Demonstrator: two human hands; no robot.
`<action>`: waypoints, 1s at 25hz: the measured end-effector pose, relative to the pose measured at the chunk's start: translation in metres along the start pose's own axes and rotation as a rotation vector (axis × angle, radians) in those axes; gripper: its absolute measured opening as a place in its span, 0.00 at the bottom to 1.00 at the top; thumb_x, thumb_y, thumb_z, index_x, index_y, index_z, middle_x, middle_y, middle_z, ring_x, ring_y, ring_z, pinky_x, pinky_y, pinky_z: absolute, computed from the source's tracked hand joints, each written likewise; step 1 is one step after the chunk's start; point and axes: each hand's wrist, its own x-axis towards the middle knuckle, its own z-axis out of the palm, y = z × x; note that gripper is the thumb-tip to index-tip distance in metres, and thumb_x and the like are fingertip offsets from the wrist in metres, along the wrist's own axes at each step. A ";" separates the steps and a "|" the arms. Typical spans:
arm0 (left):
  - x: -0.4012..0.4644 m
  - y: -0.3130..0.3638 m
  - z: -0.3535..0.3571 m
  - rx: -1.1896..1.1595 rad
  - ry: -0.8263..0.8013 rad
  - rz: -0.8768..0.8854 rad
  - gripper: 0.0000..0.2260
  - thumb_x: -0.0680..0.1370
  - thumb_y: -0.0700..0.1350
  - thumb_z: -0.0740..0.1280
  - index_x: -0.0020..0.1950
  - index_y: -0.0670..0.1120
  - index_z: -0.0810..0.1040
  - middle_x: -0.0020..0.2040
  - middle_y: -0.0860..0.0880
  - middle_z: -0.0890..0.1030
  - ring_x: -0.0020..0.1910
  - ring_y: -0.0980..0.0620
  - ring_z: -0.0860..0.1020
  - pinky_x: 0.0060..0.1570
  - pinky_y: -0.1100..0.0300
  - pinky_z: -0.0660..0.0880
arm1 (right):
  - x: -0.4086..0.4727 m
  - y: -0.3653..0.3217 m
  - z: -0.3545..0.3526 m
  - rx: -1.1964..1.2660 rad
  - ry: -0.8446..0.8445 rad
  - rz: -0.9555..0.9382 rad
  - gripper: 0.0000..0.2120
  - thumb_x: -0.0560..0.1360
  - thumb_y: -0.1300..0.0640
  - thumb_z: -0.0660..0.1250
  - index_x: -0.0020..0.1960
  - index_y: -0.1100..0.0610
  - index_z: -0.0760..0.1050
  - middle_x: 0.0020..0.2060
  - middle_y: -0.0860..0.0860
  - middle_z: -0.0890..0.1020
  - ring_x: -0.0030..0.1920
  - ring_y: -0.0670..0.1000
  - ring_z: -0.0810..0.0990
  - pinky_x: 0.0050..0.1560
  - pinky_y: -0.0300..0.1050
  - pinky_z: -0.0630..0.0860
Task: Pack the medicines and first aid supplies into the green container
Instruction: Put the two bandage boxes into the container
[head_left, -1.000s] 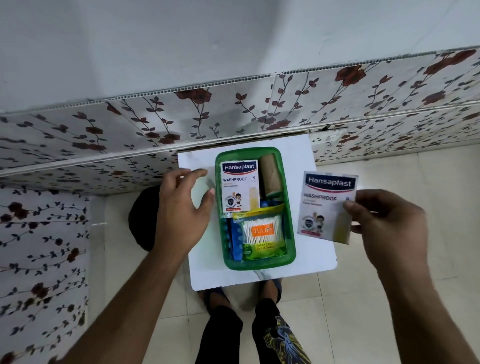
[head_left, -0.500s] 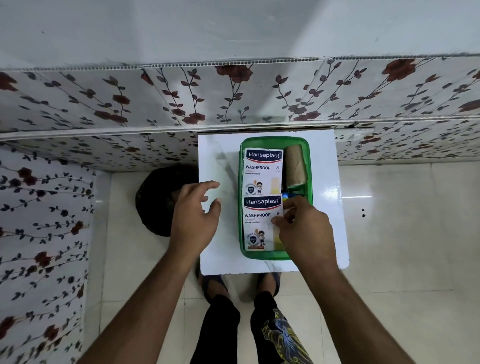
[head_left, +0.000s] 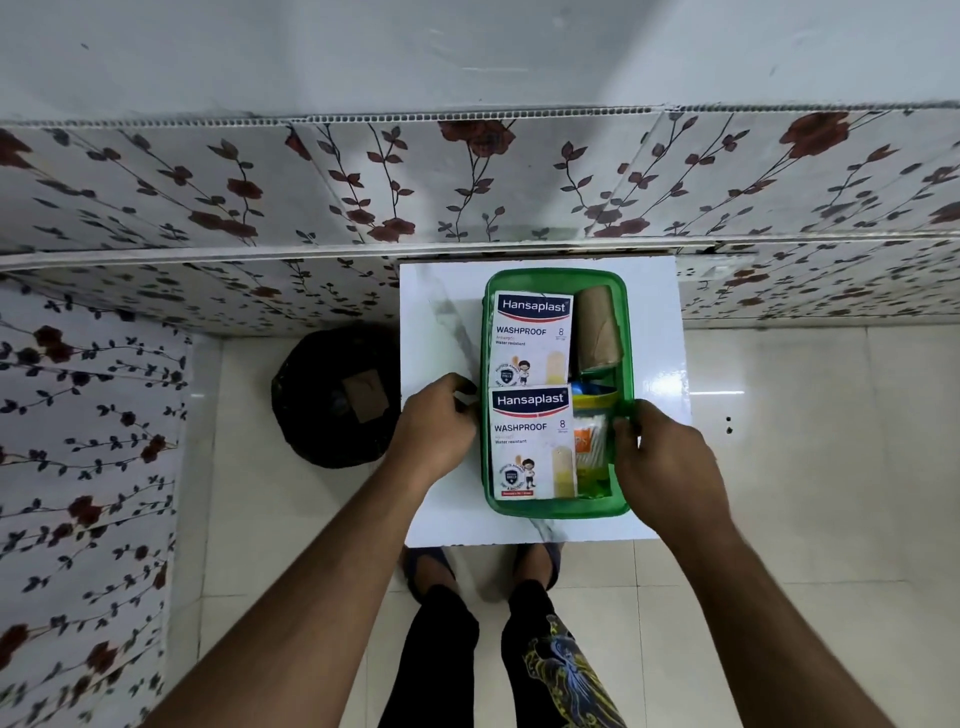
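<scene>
The translucent green rectangular plastic container (head_left: 556, 512) sits on the small white square worktop (head_left: 441, 322), its long axis running from the person toward the flower-patterned wall panel (head_left: 467, 176). Inside, two white Hansaplast plaster packs lie flat along the left side, the far pack (head_left: 532, 338) just beyond the near pack (head_left: 531, 441), both with their printing upright to the person. A brown bandage roll (head_left: 598, 330) lies in the far right corner, lengthwise with the container. Below it a yellow-and-green packet of cotton swabs (head_left: 595, 447) shows partly under the near pack, with something blue (head_left: 589, 388) peeking out that cannot be identified.

The left hand (head_left: 434, 434) curls against the container's left wall, the right hand (head_left: 662, 457) grips the right rim, fingers bent over it; the container lies between them. A black round bag (head_left: 337, 395) rests on the tiled floor (head_left: 805, 467), left of the worktop.
</scene>
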 end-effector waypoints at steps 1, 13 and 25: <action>0.001 0.002 0.001 0.020 -0.007 0.002 0.11 0.76 0.44 0.62 0.55 0.48 0.79 0.51 0.48 0.85 0.49 0.47 0.81 0.49 0.55 0.77 | 0.001 0.000 0.001 0.013 0.012 -0.015 0.14 0.81 0.52 0.55 0.51 0.59 0.75 0.41 0.57 0.84 0.39 0.60 0.79 0.40 0.55 0.78; 0.001 0.021 0.007 0.099 0.010 -0.032 0.05 0.71 0.47 0.67 0.39 0.47 0.76 0.39 0.45 0.82 0.40 0.42 0.81 0.37 0.51 0.78 | -0.006 0.042 -0.027 0.227 0.088 0.017 0.11 0.80 0.58 0.58 0.47 0.59 0.77 0.36 0.55 0.83 0.39 0.59 0.80 0.42 0.57 0.78; -0.085 0.106 -0.043 0.333 0.291 0.144 0.10 0.71 0.50 0.69 0.39 0.46 0.72 0.43 0.48 0.69 0.34 0.50 0.74 0.31 0.58 0.71 | 0.003 0.011 0.020 0.293 0.008 -0.032 0.12 0.80 0.53 0.59 0.49 0.58 0.78 0.39 0.53 0.84 0.36 0.56 0.81 0.39 0.52 0.78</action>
